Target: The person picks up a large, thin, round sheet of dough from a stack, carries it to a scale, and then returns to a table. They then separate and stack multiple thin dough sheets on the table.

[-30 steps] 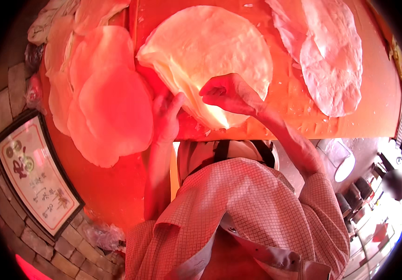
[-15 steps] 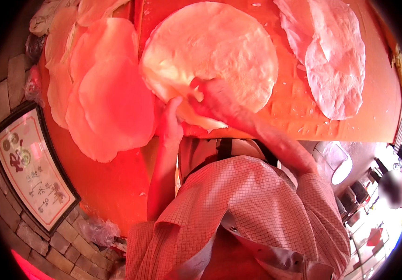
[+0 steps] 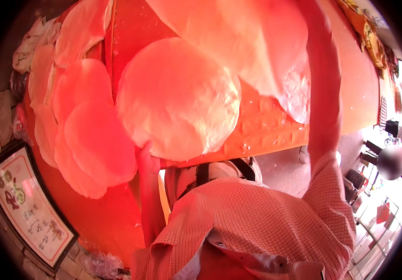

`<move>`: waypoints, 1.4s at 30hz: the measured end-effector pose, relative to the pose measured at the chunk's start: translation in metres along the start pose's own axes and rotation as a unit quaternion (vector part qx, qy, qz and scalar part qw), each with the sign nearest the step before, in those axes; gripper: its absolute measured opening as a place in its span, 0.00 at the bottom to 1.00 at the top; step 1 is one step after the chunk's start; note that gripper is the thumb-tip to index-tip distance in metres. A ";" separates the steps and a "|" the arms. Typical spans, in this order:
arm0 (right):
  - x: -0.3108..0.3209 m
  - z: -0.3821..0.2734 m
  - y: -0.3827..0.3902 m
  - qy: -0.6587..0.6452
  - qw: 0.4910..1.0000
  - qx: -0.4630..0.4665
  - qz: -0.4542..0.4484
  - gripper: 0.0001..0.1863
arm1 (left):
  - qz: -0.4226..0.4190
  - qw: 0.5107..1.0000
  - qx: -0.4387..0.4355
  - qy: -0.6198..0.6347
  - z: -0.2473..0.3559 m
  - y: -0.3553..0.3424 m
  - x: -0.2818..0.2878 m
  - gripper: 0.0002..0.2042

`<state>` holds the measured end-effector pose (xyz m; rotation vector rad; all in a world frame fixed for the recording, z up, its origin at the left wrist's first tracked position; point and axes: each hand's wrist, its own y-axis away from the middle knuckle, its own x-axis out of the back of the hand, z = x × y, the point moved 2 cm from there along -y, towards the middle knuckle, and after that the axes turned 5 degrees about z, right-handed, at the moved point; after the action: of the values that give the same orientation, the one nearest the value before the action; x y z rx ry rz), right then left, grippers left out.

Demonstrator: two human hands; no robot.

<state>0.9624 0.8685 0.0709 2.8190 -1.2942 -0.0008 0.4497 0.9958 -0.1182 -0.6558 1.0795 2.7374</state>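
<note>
A pale round dough sheet [image 3: 175, 100] lies at the middle of the orange table. My left hand [image 3: 147, 157] is at its near left edge, with the fingertips closed on that edge. A second thin dough sheet [image 3: 238, 35] hangs raised and blurred at the top of the view, its lower tip spread over the table. My right forearm [image 3: 324, 88] reaches far forward beside this raised sheet. The right hand lies beyond the top edge of the view. Another speckled sheet [image 3: 296, 95] shows partly behind the raised one.
Overlapping dough sheets [image 3: 100, 140] lie at the left of the orange table [image 3: 100, 219]. Left of the table stands a framed picture [image 3: 33, 210] near brickwork. Clear plastic wrapping [image 3: 100, 264] lies at the lower left, and yellow cloth [image 3: 369, 35] is at the far right.
My right hand has left the near edge of the round sheet and moved far forward and right, out of view. A thin sheet is now lifted off the round one. The view has shifted.
</note>
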 end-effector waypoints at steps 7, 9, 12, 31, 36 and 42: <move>0.179 0.046 -0.036 0.176 0.966 -0.058 0.181 0.14 | 0.050 0.998 -0.013 -0.034 0.006 0.004 0.001 0.30; 0.201 0.042 -0.042 0.231 0.946 -0.072 0.215 0.14 | 0.037 0.999 -0.010 -0.009 0.004 0.008 -0.014 0.30; 0.183 0.066 -0.078 0.304 0.921 -0.090 0.225 0.15 | -0.010 1.000 -0.013 0.026 0.012 0.018 -0.013 0.26; -0.224 0.106 0.132 -0.020 0.891 -0.288 -0.352 0.12 | -0.064 0.954 -0.085 -0.282 0.044 0.025 -0.092 0.23; -0.248 0.139 0.142 -0.283 0.860 -0.353 -0.234 0.04 | -0.061 0.974 -0.094 -0.194 0.039 0.025 -0.087 0.27; -0.267 0.121 0.162 0.330 0.911 0.069 -0.235 0.15 | 0.053 0.993 -0.076 -0.079 0.009 0.012 -0.046 0.21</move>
<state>0.6630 0.9612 -0.0484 2.7538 -0.4752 0.9626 0.4849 0.9945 -0.0847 -0.3998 0.9036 2.9260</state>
